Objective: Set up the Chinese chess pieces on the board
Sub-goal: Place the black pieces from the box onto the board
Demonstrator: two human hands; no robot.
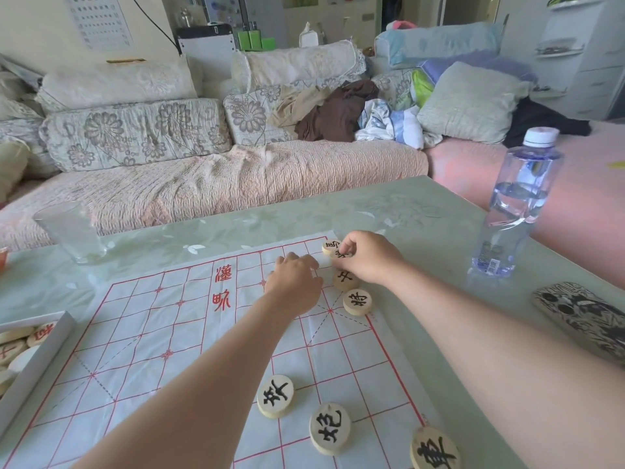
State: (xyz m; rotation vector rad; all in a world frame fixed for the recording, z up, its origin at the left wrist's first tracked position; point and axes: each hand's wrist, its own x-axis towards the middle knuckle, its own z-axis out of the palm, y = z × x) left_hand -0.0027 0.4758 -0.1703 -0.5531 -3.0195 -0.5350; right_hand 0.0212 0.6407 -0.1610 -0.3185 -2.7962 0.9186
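Note:
A white paper chess board [189, 333] with red lines lies on the table. Round wooden pieces with black characters stand along its right edge: one at the far corner [329, 246], two below it [345, 279] [357, 302], and three near me [275, 395] [330, 428] [434, 450]. My right hand [368, 257] pinches a piece [342, 255] beside the far corner piece. My left hand [294, 282] rests on the board just left of it, fingers curled down; whether it holds anything is hidden.
A white box [37, 360] with several more pieces sits at the left edge. A glass [72, 231] stands at the far left, a water bottle [514, 204] at the right, a patterned phone [581, 316] beside it. A sofa lies beyond the table.

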